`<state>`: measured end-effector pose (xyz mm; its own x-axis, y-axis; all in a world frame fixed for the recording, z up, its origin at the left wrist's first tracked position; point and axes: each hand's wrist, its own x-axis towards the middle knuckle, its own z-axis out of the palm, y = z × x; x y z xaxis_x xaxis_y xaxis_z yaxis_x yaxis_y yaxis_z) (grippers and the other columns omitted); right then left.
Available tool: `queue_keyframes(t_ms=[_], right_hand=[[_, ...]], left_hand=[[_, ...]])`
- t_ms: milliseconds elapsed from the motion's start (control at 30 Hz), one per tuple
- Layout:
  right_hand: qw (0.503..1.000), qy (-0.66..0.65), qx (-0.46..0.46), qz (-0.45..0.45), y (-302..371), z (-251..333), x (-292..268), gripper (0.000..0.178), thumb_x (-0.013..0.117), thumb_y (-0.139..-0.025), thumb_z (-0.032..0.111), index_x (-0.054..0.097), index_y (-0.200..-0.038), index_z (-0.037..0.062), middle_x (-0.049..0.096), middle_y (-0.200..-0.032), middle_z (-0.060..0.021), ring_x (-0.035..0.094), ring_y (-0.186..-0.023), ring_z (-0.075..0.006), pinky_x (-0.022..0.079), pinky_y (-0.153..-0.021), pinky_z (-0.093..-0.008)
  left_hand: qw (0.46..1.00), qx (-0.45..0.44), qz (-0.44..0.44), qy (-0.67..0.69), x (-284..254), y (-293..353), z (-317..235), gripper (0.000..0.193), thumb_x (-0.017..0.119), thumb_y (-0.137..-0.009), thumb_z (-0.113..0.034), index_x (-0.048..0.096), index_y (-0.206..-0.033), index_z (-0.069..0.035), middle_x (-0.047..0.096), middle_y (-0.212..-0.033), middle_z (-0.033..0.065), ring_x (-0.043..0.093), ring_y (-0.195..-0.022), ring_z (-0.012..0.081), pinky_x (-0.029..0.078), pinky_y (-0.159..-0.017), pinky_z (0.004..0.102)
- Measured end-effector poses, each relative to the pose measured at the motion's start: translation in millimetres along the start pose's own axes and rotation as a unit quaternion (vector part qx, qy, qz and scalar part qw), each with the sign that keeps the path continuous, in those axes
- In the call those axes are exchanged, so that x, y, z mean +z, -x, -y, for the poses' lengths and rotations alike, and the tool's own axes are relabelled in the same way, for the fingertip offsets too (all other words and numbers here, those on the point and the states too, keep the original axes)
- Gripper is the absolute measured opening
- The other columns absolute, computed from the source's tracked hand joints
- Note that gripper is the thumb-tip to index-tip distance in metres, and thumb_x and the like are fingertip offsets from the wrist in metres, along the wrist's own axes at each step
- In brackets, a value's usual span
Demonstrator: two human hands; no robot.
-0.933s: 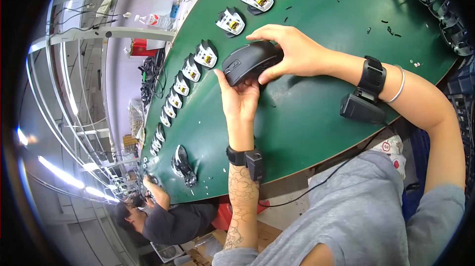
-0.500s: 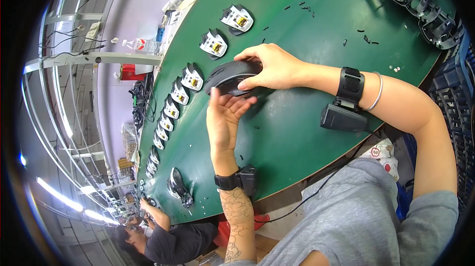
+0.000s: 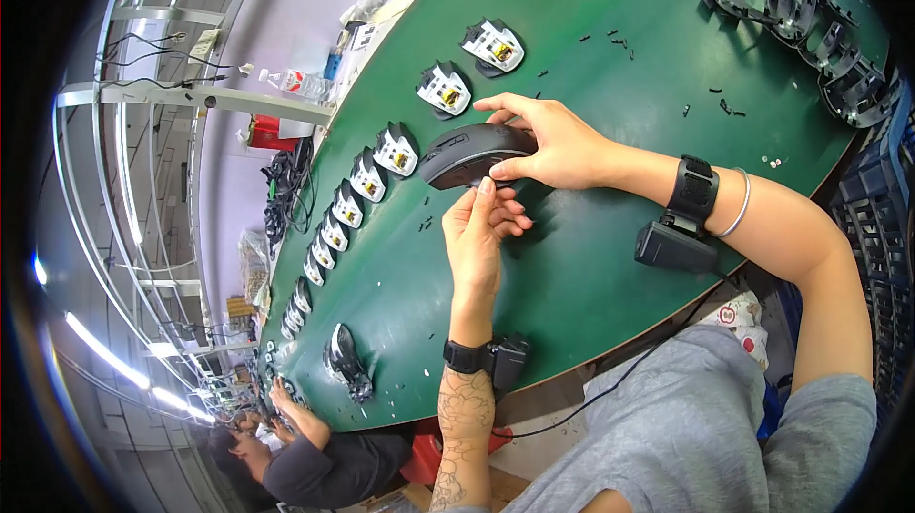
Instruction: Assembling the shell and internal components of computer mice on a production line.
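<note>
A black computer mouse (image 3: 469,153) is held above the green table, its buttoned end toward the far left. My right hand (image 3: 558,143) grips its back end between thumb and fingers. Just beneath, my left hand (image 3: 481,232) brings thumb and index finger together at the mouse's lower edge, the other fingers curled. Whatever sits in that pinch, if anything, is too small to make out. Near the mouse lie white-and-black mouse bodies with yellow parts, the closest being a mouse body (image 3: 396,149) to its left and another mouse body (image 3: 444,89) behind it.
More mouse bodies (image 3: 332,232) run in a row down the left. Black shells (image 3: 791,12) are heaped at the far right, and tiny black pieces (image 3: 726,107) lie scattered. A dark mouse part (image 3: 343,360) stands near the front edge. A co-worker (image 3: 315,465) sits at lower left.
The scene has shifted slightly right in view. My left hand, open under the mouse before, now has its thumb and index finger pinched at the mouse's edge. My right hand keeps its grip.
</note>
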<state>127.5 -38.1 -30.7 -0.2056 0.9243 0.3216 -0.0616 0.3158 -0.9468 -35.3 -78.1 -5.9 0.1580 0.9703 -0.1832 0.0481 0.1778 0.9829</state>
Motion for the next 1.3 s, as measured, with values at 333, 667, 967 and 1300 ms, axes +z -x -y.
queue_keyframes(t_ms=[333, 667, 967, 1300], right_hand=[[0.924, 0.244, -0.011, -0.295, -31, 0, -54, 0.069, 0.076, -0.065, 0.015, 0.038, -0.122, 0.0055, 0.057, -0.104, -0.0172, 0.059, -0.094, -0.0291, 0.047, -0.081, -0.0359], [0.807, 0.540, 0.020, -0.236, -72, -14, -120, 0.069, 0.078, -0.061, 0.028, 0.045, -0.118, 0.0062, 0.050, -0.109, -0.0192, 0.047, -0.108, -0.0329, 0.042, -0.087, -0.0420], [0.559, 0.705, 0.409, -0.151, 2, 98, -183, 0.057, 0.084, -0.051, 0.037, 0.065, -0.092, 0.0013, 0.063, -0.101, -0.0152, 0.061, -0.095, -0.0294, 0.050, -0.079, -0.0367], [0.642, 0.644, 0.388, -0.146, 22, 69, -205, 0.061, 0.085, -0.049, 0.029, 0.062, -0.098, 0.0002, 0.064, -0.092, -0.0174, 0.062, -0.088, -0.0288, 0.049, -0.077, -0.0353]], left_hand=[[0.998, 0.054, -0.004, -0.025, 13, 5, 8, 0.034, 0.038, -0.095, -0.031, 0.056, -0.090, -0.002, 0.058, -0.067, 0.0047, 0.050, -0.050, 0.0074, 0.035, -0.044, 0.0184], [0.994, 0.095, 0.006, -0.049, 13, -8, 20, 0.026, 0.043, -0.093, -0.024, 0.055, -0.086, -0.002, 0.056, -0.064, 0.0035, 0.049, -0.048, 0.0059, 0.034, -0.043, 0.0181], [0.993, 0.104, -0.004, -0.062, 13, -4, 15, 0.024, 0.047, -0.090, -0.018, 0.054, -0.084, 0.003, 0.056, -0.064, 0.0060, 0.049, -0.048, 0.0079, 0.039, -0.045, 0.0213], [0.993, 0.101, 0.004, -0.064, 13, -1, 13, 0.023, 0.048, -0.090, -0.018, 0.054, -0.083, 0.003, 0.056, -0.064, 0.0055, 0.049, -0.049, 0.0075, 0.040, -0.047, 0.0219]])
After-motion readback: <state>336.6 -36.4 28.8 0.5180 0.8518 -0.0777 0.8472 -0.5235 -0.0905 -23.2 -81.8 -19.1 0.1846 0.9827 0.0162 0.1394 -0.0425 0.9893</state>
